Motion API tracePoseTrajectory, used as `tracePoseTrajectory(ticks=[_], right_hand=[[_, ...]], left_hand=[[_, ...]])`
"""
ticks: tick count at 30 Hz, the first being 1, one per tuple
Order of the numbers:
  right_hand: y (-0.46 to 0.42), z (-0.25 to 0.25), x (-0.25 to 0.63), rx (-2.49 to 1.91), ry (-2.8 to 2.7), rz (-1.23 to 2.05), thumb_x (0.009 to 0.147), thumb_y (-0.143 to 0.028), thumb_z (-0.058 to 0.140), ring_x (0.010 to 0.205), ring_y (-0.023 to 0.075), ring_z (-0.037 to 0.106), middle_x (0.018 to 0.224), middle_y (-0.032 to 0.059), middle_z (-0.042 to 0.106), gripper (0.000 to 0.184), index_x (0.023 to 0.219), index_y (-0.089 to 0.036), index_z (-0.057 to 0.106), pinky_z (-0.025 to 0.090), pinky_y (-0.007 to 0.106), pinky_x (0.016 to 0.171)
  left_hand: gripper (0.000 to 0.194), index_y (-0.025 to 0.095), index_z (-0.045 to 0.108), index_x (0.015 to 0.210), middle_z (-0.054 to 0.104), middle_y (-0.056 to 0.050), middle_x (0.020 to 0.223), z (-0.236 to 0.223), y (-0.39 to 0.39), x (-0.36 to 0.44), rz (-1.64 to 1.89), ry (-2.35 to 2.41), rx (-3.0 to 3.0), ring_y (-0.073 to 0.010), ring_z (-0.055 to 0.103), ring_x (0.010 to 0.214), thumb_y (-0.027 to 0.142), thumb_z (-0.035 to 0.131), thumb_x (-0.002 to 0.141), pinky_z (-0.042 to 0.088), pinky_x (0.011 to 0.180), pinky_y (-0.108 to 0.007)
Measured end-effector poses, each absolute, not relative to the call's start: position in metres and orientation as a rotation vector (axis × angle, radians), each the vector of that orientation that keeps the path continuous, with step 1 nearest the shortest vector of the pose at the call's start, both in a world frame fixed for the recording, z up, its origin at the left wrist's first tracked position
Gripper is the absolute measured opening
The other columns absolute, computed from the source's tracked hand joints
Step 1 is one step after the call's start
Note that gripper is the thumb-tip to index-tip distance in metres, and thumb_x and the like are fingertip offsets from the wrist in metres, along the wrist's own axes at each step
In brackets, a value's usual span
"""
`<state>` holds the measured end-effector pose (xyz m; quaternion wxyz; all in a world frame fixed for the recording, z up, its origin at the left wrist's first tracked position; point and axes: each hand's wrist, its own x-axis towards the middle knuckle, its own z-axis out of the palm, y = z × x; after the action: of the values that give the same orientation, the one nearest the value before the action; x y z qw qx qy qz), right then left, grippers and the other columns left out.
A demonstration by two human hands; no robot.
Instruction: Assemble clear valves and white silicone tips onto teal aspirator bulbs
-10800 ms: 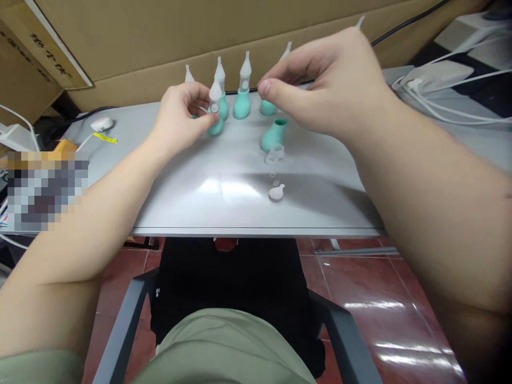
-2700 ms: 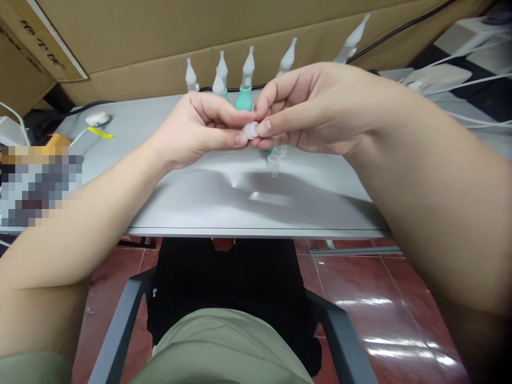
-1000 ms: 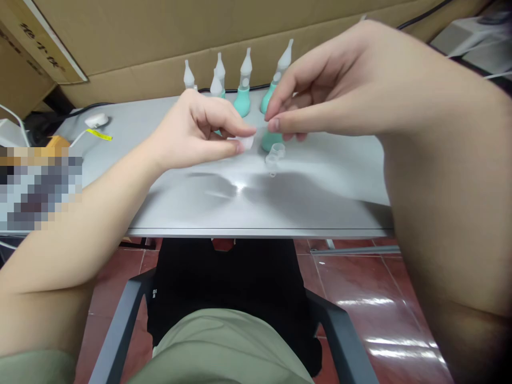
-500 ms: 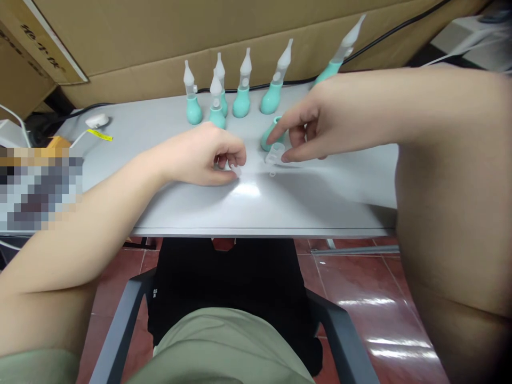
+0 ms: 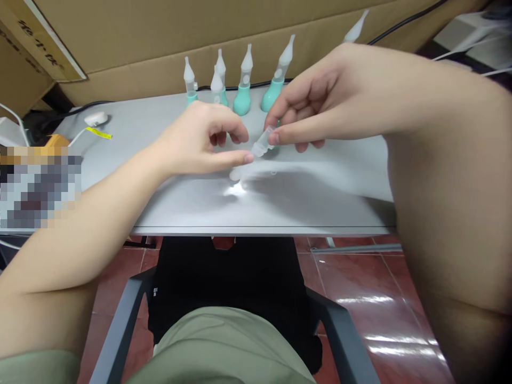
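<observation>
Between thumb and fingers, my right hand [image 5: 308, 114] pinches a clear plastic tube [image 5: 263, 142], tilted above the table. My left hand [image 5: 220, 136] has its thumb and fingers apart; the thumb tip is at the tube's lower end, and I cannot tell whether it touches. Below, on the table, lie a small translucent white piece [image 5: 235, 174] and a tiny clear ring [image 5: 273, 172]. A green bulb is mostly hidden behind my right fingers. Farther back stand several nasal aspirators [image 5: 242, 100] with green bulbs and white tips, some partly covered by my hands.
The grey table [image 5: 180, 208] ends at a straight front edge. Cardboard [image 5: 140, 37] rises behind it, with a black cable [image 5: 404, 24] along it. A white plug [image 5: 96, 119] with a yellow-tagged cord lies on the left. Chair armrests [image 5: 124, 320] flank my lap.
My right hand has picked the clear tube up off the table and moved it up and left. My left hand has let go of the small white piece and opened towards the tube.
</observation>
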<state>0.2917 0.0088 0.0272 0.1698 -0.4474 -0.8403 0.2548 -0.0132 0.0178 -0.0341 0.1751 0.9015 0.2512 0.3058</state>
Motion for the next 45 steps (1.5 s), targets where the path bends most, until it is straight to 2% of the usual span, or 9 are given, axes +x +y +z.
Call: tracePoseTrajectory(ticks=[7, 13, 18, 21, 24, 27, 33, 39, 45], right_hand=[[-0.005, 0.022, 0.265, -1.302, -2.189, 0.846, 0.112, -0.01, 0.1, 0.066, 0.0134, 0.075, 0.076, -0.0002, 0.085, 0.023, 0.094, -0.024, 0.098, 0.058, 0.03, 0.066], [0.007, 0.02, 0.277, -1.187, -2.168, 0.916, 0.111, -0.016, 0.101, 0.064, 0.0104, 0.081, 0.077, -0.003, 0.088, 0.014, 0.101, -0.026, 0.1, 0.06, 0.02, 0.06], [0.032, 0.02, 0.31, -1.28, -2.708, 0.911, 0.098, -0.019, 0.114, 0.052, 0.0056, 0.069, 0.072, -0.014, 0.079, 0.02, 0.109, -0.029, 0.101, 0.043, 0.018, 0.051], [0.039, 0.01, 0.314, -1.493, -2.858, 0.778, 0.095, -0.011, 0.113, 0.056, 0.0066, 0.071, 0.077, -0.0134, 0.081, 0.027, 0.111, -0.029, 0.1, 0.041, 0.02, 0.054], [0.043, -0.005, 0.31, -1.581, -2.849, 0.73, 0.094, -0.009, 0.113, 0.064, 0.01, 0.073, 0.084, -0.0111, 0.084, 0.029, 0.11, -0.028, 0.098, 0.052, 0.024, 0.066], [0.047, -0.017, 0.308, -1.443, -2.791, 0.822, 0.097, -0.015, 0.112, 0.073, 0.012, 0.076, 0.085, -0.0104, 0.083, 0.023, 0.107, -0.026, 0.096, 0.061, 0.026, 0.081], [0.039, -0.013, 0.296, -1.456, -2.869, 0.678, 0.101, -0.013, 0.099, 0.057, 0.0127, 0.067, 0.075, -0.0111, 0.079, 0.02, 0.106, -0.032, 0.096, 0.048, 0.028, 0.057], [0.037, -0.018, 0.295, -1.309, -2.862, 0.806, 0.1, -0.015, 0.102, 0.061, 0.0115, 0.066, 0.081, -0.0106, 0.079, 0.018, 0.104, -0.03, 0.094, 0.054, 0.027, 0.065], [0.035, -0.013, 0.296, -1.095, -2.853, 0.767, 0.101, -0.022, 0.103, 0.053, 0.0065, 0.055, 0.069, -0.0111, 0.071, 0.02, 0.088, -0.026, 0.088, 0.04, 0.023, 0.052]], left_hand=[[0.065, 0.028, 0.093, 0.127, 0.094, -0.007, 0.117, -0.049, 0.021, 0.002, 0.998, 0.593, 2.173, -0.0351, 0.098, 0.117, 0.083, 0.105, 0.095, 0.08, 0.098, -0.051], [0.048, 0.025, 0.093, 0.139, 0.095, -0.007, 0.121, -0.044, 0.017, 0.004, 0.922, 0.78, 2.043, -0.0334, 0.098, 0.119, 0.05, 0.107, 0.101, 0.082, 0.105, -0.05], [0.054, 0.025, 0.09, 0.156, 0.087, -0.005, 0.118, -0.047, 0.021, -0.001, 0.953, 0.838, 2.011, -0.0259, 0.094, 0.104, 0.028, 0.099, 0.103, 0.083, 0.105, -0.051], [0.05, 0.025, 0.093, 0.15, 0.085, -0.006, 0.12, -0.049, 0.024, -0.003, 0.941, 0.792, 2.009, -0.0245, 0.092, 0.102, 0.03, 0.101, 0.101, 0.084, 0.105, -0.049], [0.048, 0.024, 0.095, 0.14, 0.086, -0.009, 0.119, -0.049, 0.024, -0.002, 0.924, 0.72, 1.992, -0.0282, 0.092, 0.113, 0.04, 0.109, 0.097, 0.084, 0.105, -0.044], [0.049, 0.023, 0.095, 0.137, 0.087, -0.01, 0.119, -0.048, 0.023, -0.002, 0.931, 0.697, 1.98, -0.0252, 0.091, 0.105, 0.043, 0.112, 0.095, 0.084, 0.102, -0.042], [0.044, 0.024, 0.095, 0.141, 0.088, -0.008, 0.125, -0.046, 0.02, -0.002, 0.921, 0.788, 1.951, -0.0218, 0.09, 0.096, 0.034, 0.107, 0.1, 0.086, 0.097, -0.042], [0.035, 0.021, 0.093, 0.14, 0.087, -0.01, 0.128, -0.043, 0.017, -0.002, 0.91, 0.788, 1.922, -0.021, 0.092, 0.095, 0.024, 0.096, 0.106, 0.086, 0.096, -0.043], [0.039, 0.021, 0.093, 0.14, 0.091, -0.007, 0.122, -0.043, 0.018, 0.0, 0.893, 0.764, 1.846, -0.0206, 0.094, 0.099, 0.015, 0.091, 0.101, 0.086, 0.096, -0.039]])
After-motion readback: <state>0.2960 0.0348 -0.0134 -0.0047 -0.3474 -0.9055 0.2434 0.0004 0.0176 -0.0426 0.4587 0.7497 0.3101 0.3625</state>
